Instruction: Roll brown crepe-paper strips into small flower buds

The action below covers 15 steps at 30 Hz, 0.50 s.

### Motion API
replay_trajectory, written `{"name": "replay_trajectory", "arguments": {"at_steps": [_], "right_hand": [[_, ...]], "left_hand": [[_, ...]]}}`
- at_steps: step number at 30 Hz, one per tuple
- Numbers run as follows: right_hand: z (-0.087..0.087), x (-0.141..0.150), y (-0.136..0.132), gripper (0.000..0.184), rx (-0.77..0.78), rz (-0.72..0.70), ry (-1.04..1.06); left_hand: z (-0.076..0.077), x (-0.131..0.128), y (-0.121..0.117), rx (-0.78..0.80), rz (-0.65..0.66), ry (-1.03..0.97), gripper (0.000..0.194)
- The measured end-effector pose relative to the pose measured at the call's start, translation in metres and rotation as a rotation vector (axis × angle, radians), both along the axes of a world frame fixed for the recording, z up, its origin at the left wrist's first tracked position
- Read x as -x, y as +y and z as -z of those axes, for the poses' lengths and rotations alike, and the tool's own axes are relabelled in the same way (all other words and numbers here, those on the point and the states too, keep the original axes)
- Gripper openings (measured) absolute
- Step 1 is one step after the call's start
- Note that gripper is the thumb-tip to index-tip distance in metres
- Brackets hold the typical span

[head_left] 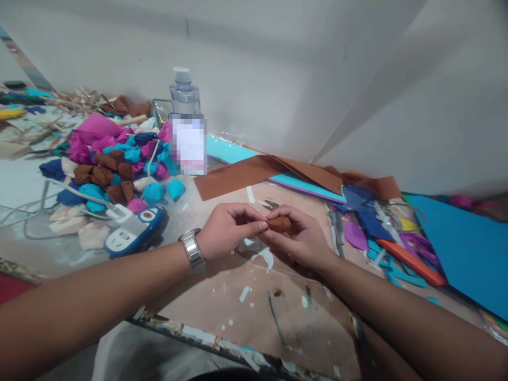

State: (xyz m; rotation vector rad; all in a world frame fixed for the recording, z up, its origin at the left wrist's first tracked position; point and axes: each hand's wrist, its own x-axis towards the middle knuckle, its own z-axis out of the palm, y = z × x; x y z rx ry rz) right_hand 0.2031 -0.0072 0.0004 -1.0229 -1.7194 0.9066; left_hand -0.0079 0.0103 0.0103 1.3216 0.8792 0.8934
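Brown paper bundle (279, 224): one in hand, held up over the middle of the desk (317, 328), well in from the near edge
Left hand (228, 228): thumb and forefinger pinch the bundle's narrow end
Right hand (297, 235): thumb and fingers curl round its fuller end
Shaping the end: seems the step in hand; best to gather the paper at one spot, press it between left thumb and forefinger, and roll one way only
Steadying the body: a light right-hand hold should keep the round form; the thin-looking paper could tear if tugged
Brown bundles in the pile (102, 175): about seven, towards the desk's far left corner, some overlapping
Turquoise bundles at the pile's front (153, 193): two, just beside each other
Brown strips (238, 177): at least two, along the far edge, overlaps hiding the full count
Bottle (184, 98): one, by the far edge
Power strip (123, 241): one, left of the hands
Orange-handled tool (413, 262): one, towards the right edge
Watch (193, 247): one, on the left wrist
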Motion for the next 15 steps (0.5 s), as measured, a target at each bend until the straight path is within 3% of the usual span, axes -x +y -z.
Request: {"name": "replay_trajectory", "arguments": {"at_steps": [5,15], "right_hand": [[0.0012,-0.0039,0.0033,0.020,-0.073,0.026,-0.091],[-0.0009,-0.0020,0.0039,0.016,-0.057,0.065,-0.027]], "left_hand": [[0.0025,-0.0004,0.0007,-0.011,0.017,0.004,0.024],[0.0029,-0.0031,0.0023,0.017,0.038,-0.033,0.014]]}}
